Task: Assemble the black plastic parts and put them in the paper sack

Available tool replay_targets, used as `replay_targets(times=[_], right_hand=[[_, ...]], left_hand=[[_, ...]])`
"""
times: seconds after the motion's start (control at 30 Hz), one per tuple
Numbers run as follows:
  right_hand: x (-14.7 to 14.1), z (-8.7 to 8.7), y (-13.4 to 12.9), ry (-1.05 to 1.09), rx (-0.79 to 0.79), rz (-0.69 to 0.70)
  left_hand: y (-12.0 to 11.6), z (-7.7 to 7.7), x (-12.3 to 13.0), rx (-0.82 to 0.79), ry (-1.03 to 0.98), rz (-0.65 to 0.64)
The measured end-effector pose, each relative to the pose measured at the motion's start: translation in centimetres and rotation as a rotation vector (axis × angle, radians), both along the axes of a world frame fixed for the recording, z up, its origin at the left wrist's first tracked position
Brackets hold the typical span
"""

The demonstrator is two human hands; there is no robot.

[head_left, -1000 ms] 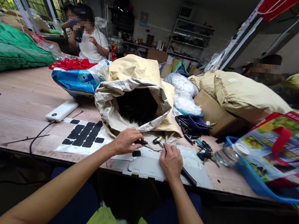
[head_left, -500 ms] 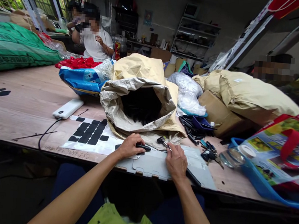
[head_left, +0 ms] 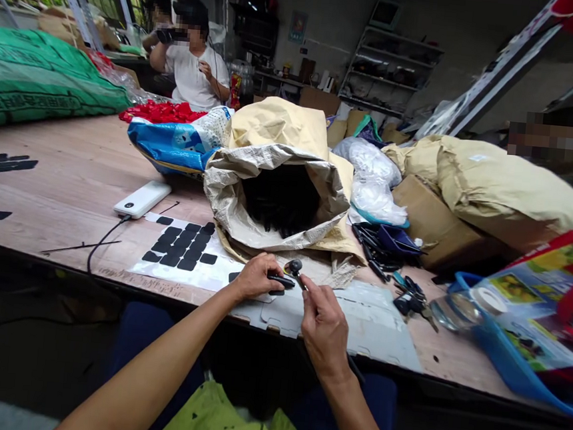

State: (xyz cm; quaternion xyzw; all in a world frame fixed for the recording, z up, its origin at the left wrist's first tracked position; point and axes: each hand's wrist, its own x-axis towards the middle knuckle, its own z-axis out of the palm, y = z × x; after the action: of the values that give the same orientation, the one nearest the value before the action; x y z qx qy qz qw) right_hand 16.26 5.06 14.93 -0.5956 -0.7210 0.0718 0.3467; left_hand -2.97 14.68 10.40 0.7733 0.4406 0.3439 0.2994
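Note:
My left hand (head_left: 260, 276) is closed on a slim black plastic piece (head_left: 284, 282), which sticks out past the fingertips over the grey board (head_left: 377, 320). In my right hand (head_left: 325, 325) is a small hammer, gripped by its shaft. Its dark round hammer head (head_left: 293, 266) hangs just above the black piece, and its black handle passes partly hidden behind the wrist. Beyond both hands lies a tan sack (head_left: 271, 240), its wide mouth facing me, with many dark pieces inside. Left of my hands, rows of black rounded patches (head_left: 184, 243) lie on a white sheet.
A white power bank (head_left: 142, 199) with a cable rests at the left. To the right lie loose black parts (head_left: 371, 246), keys (head_left: 412, 299), a clear jar (head_left: 453, 310) and a blue basket (head_left: 514, 362). Two people are across the table, and another is at the far right.
My right hand has moved left with the hammer, bringing its head over the black piece. My left hand keeps its hold. The view has shifted slightly.

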Motion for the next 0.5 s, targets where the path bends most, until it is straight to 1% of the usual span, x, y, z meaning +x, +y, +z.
replay_targets(times=[0.13,0.27,0.43,0.5], right_hand=[[-0.1,-0.2,-0.1,-0.092,-0.05,-0.003],[0.4,-0.1,-0.1,-0.041,0.006,-0.078],[1.0,-0.3,-0.2,-0.049,-0.071,-0.031],[1.4,-0.3,0.2,-0.041,-0.057,-0.065]], left_hand=[[-0.1,0.2,0.0,0.008,0.019,0.014],[-0.1,0.1,0.0,-0.006,-0.002,0.013],[0.0,-0.2,0.0,0.001,0.0,0.007],[0.0,-0.1,0.0,0.001,0.003,0.004]])
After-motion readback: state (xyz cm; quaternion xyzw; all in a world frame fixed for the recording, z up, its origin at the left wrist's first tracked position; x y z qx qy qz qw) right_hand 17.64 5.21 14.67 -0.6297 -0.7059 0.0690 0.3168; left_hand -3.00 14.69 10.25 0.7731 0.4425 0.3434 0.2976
